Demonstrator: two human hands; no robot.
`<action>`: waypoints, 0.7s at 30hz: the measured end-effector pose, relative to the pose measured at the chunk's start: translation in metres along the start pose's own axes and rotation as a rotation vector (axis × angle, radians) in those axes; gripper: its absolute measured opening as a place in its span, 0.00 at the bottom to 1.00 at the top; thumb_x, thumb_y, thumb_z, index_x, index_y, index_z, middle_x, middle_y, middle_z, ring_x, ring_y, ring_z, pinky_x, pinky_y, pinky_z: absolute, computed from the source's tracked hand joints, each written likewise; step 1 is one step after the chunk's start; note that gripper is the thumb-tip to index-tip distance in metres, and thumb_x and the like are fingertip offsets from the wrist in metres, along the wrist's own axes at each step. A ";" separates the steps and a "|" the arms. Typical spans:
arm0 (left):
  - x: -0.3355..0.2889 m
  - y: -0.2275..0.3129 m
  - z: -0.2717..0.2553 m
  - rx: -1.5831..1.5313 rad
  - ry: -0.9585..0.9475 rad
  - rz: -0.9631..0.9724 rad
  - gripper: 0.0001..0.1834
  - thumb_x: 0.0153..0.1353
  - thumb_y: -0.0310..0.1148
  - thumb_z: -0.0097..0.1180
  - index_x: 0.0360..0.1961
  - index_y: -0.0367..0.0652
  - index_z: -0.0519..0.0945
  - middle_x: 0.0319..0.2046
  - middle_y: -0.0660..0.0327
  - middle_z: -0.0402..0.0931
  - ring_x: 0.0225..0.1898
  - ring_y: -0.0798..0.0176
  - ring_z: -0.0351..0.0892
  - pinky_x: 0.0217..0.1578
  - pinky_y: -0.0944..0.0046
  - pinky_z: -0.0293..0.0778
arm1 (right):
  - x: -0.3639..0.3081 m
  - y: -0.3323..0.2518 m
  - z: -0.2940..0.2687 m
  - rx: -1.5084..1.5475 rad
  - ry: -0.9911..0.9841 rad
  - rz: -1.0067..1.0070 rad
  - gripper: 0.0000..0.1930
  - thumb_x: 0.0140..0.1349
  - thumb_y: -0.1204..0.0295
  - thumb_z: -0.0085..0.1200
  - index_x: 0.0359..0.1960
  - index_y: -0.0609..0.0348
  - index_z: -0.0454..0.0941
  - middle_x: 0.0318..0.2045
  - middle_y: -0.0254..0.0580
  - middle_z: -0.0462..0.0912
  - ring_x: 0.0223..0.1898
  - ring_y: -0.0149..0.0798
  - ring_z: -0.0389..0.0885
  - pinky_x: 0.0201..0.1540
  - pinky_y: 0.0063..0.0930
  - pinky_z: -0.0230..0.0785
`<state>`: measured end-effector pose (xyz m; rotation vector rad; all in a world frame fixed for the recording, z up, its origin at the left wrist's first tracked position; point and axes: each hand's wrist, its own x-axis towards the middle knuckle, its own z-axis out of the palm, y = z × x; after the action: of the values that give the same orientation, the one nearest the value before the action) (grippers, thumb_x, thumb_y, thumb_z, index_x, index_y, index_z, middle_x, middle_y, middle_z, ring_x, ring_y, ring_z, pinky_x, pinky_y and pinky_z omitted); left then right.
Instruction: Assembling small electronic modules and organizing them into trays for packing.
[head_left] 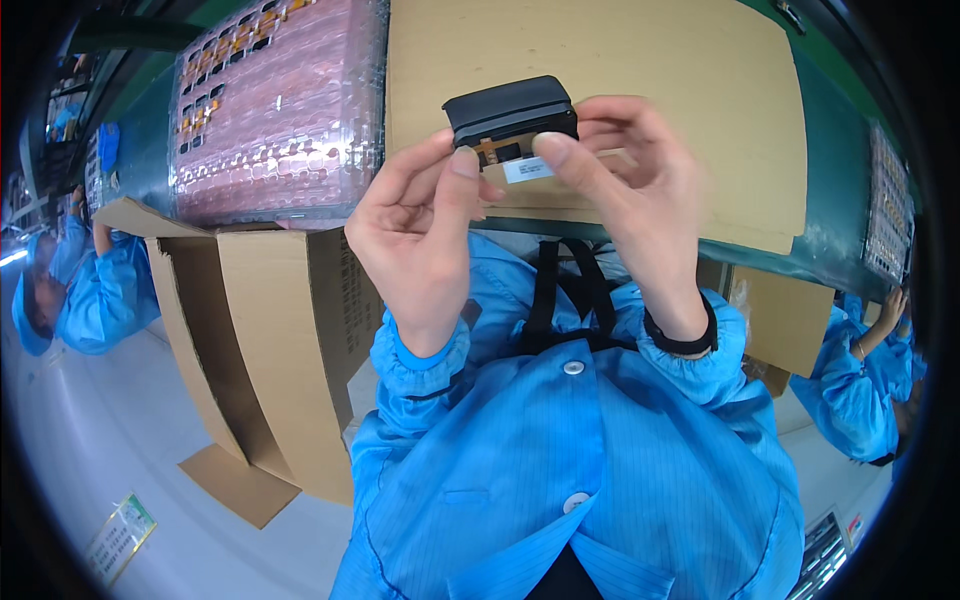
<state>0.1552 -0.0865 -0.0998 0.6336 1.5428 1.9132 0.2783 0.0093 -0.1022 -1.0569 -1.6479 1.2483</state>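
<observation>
Up in front of me, over the cardboard sheet (690,90), is a small black display module (510,105) with a glossy face, an orange flex cable (489,152) and a white label (528,169) along its lower edge. My left hand (420,220) pinches its left end between thumb and fingers. At the other end, my right hand (640,180) grips it, the thumb pressed near the label and the fingers behind. The right hand is slightly blurred. Both thumbs cover parts of the lower edge.
Stacked clear plastic trays (275,110), pinkish, with orange-and-black parts in some pockets, stand left of the sheet on the green table (835,200). An open cardboard box (275,340) is below them. More trays (888,205) lie far right. Co-workers in blue sit at left (110,290) and right (850,390).
</observation>
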 end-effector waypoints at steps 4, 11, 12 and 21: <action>-0.007 0.001 0.010 0.054 0.014 0.005 0.13 0.63 0.22 0.57 0.48 0.27 0.78 0.26 0.54 0.82 0.27 0.64 0.80 0.30 0.68 0.72 | -0.001 -0.002 0.007 0.427 -0.255 0.209 0.14 0.56 0.74 0.68 0.40 0.69 0.80 0.31 0.38 0.85 0.22 0.22 0.77 0.23 0.13 0.68; -0.011 0.004 0.016 0.006 -0.047 0.059 0.12 0.64 0.23 0.58 0.47 0.27 0.78 0.32 0.51 0.84 0.30 0.66 0.84 0.29 0.72 0.76 | -0.003 -0.003 0.007 0.523 -0.227 0.183 0.10 0.58 0.80 0.64 0.41 0.69 0.80 0.34 0.43 0.86 0.32 0.26 0.85 0.32 0.17 0.80; -0.012 0.004 0.017 -0.004 -0.055 0.069 0.12 0.64 0.23 0.58 0.47 0.26 0.78 0.32 0.50 0.84 0.30 0.66 0.83 0.30 0.71 0.77 | -0.005 -0.003 0.009 0.597 -0.206 0.212 0.11 0.58 0.80 0.64 0.42 0.68 0.80 0.34 0.43 0.86 0.33 0.26 0.84 0.33 0.17 0.79; -0.023 0.013 0.022 0.078 -0.033 0.095 0.11 0.64 0.23 0.58 0.46 0.27 0.78 0.31 0.50 0.84 0.29 0.65 0.83 0.29 0.71 0.76 | -0.008 -0.003 0.005 0.597 -0.204 0.212 0.09 0.59 0.80 0.63 0.40 0.66 0.80 0.32 0.40 0.85 0.31 0.25 0.82 0.29 0.15 0.75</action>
<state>0.1846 -0.0890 -0.0828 0.7809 1.5991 1.9091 0.2758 -0.0001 -0.1007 -0.7552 -1.1919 1.8876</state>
